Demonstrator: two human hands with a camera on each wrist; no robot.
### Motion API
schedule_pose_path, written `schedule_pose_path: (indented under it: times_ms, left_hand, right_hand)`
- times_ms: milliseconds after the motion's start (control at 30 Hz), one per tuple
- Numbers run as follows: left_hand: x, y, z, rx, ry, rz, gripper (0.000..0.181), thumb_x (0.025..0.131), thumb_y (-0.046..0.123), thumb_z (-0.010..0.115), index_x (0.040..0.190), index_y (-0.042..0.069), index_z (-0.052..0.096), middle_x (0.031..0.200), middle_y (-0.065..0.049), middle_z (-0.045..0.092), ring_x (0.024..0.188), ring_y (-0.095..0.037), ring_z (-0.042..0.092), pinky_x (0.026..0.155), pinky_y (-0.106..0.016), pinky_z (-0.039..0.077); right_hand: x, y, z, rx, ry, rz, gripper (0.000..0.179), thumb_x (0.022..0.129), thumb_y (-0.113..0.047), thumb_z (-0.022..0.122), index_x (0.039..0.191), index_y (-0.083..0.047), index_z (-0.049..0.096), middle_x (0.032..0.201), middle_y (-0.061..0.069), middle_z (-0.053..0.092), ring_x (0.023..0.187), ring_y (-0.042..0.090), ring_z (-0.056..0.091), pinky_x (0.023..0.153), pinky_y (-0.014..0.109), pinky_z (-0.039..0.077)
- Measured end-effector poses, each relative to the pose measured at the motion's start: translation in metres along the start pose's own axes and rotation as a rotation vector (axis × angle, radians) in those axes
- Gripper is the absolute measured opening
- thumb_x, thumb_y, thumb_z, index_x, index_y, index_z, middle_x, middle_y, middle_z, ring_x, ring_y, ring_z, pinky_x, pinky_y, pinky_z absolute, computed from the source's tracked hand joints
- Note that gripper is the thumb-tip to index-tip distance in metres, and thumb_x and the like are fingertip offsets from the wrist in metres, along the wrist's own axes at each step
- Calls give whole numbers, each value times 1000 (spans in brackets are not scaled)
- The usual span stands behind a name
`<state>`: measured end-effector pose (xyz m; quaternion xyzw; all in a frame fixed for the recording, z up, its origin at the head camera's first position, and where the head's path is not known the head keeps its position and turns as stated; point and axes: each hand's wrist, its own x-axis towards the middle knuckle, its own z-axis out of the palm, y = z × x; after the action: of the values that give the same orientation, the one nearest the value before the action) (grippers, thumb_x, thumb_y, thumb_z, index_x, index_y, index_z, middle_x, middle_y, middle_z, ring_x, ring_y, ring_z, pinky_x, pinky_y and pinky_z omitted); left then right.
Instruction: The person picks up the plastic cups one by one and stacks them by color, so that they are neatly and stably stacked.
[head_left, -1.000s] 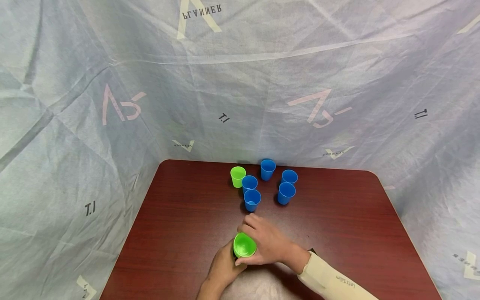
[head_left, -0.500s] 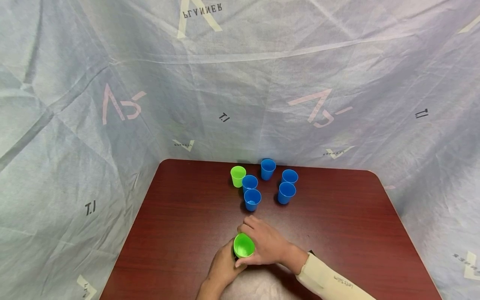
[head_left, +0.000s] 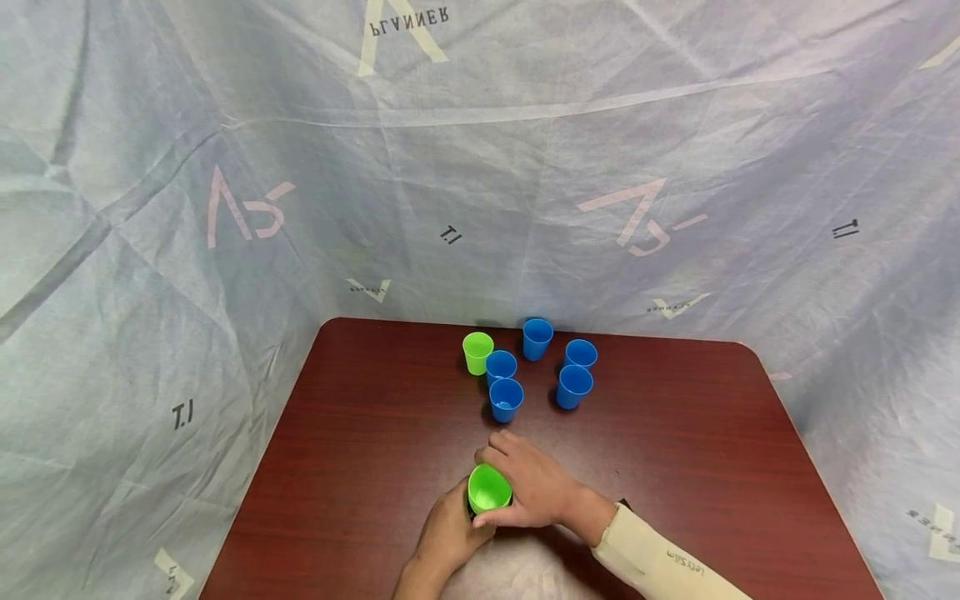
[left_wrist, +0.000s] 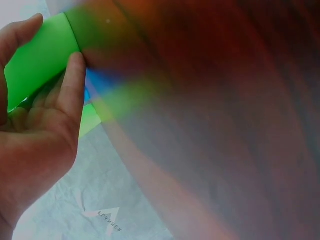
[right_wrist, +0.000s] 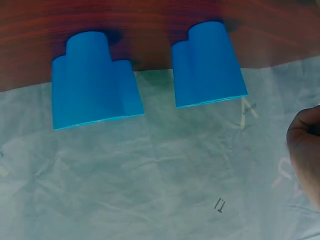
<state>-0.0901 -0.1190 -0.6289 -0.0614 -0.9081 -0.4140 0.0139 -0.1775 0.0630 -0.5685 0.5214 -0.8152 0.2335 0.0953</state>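
Observation:
Near the front edge of the table, both hands are around a green cup (head_left: 489, 489) whose mouth faces up toward the head camera. My left hand (head_left: 448, 527) grips its left side, the thumb and fingers on opposite sides of the green wall (left_wrist: 42, 60) in the left wrist view. From the right, my right hand (head_left: 534, 482) curls its fingers over the far side and sets its thumb along the near side. Whether other cups are nested within it, I cannot tell. At the right wrist view's edge, only part of the right hand (right_wrist: 306, 150) shows.
Beyond the hands, several blue cups (head_left: 506, 402) stand upright in two groups, with another green cup (head_left: 477, 353) at their left. Blue cups (right_wrist: 210, 65) also appear in the right wrist view. Printed grey cloth (head_left: 480, 183) hangs behind the brown table (head_left: 360, 417).
Both hands keep their hold on the green cup in nearly the same place; its rim shifts very slightly. The standing cups stay put.

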Motion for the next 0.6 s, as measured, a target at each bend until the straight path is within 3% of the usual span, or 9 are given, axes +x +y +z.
schedule_pose_path:
  times_ms: [133,267,400,600]
  left_hand:
    - [1,2,-2,-34,-32,-38,57,74,12,88,127,14,67,107,2,78,94,-9,69,83,-33,58]
    - [2,4,-5,-67,-67,-35,64,74,14,93,132,14,65,116,2,77,106,-13,71,91,-36,59]
    - [1,5,-7,-119,-101,-53,72,75,32,96,138,18,63,124,4,76,115,-16,71,99,-38,58]
    - [1,8,-5,-139,-104,-108,79,75,60,90,140,25,62,125,9,76,113,-11,71,96,-35,58]
  right_hand:
    - [-1,5,2,31,-7,28,67,96,-78,51,126,-19,59,106,-7,56,96,7,50,81,23,46]
    - [-3,9,4,21,-12,39,66,99,-77,46,128,-19,58,107,-7,56,97,8,50,82,25,48]
    - [-3,9,5,7,-8,32,65,99,-76,45,127,-18,59,105,-7,56,96,8,50,81,25,47]
    - [-2,9,3,5,6,16,65,101,-75,42,125,-17,60,102,-6,55,93,8,49,80,25,46]
